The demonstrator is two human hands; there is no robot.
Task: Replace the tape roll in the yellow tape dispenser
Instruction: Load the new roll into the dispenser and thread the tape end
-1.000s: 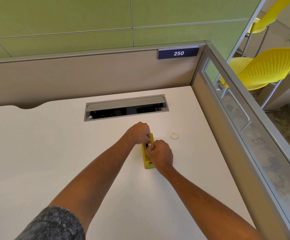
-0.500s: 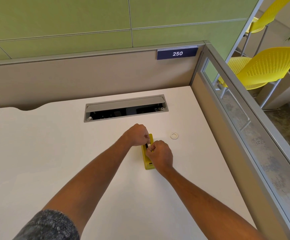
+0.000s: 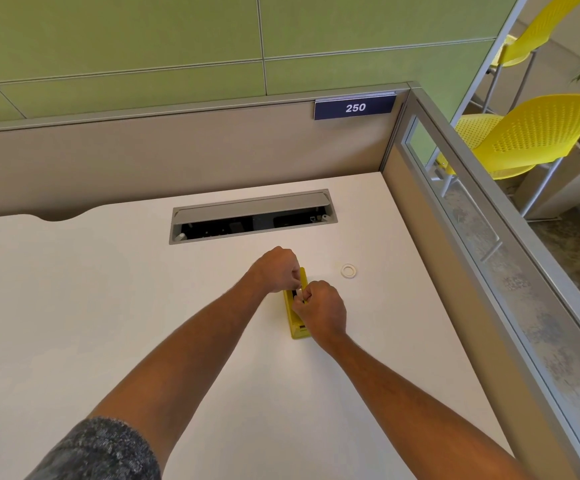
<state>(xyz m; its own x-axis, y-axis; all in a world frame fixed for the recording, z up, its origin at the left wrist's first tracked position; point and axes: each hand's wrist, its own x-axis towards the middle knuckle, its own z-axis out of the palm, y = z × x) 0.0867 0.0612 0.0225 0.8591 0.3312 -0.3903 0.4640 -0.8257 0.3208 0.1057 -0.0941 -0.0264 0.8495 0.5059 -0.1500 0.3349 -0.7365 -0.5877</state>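
Worktop [image 3: 91,306]: white, fills lower frame. Cable hatch [image 3: 252,216]: grey, open, upper centre. Chair [image 3: 538,133]: yellow, upper right, beyond the partition. Left hand [image 3: 276,273]: fist closed at the dispenser's far end. Right hand [image 3: 321,311]: closed, pinching at its dark middle slot. Dispenser [image 3: 295,329]: yellow, on worktop at centre, between both hands. Ring [image 3: 348,270]: white, just right of centre, apart from the dispenser.

Both forearms are bare; a mottled grey-black short sleeve [image 3: 98,452] covers the left upper arm, nearest the camera.
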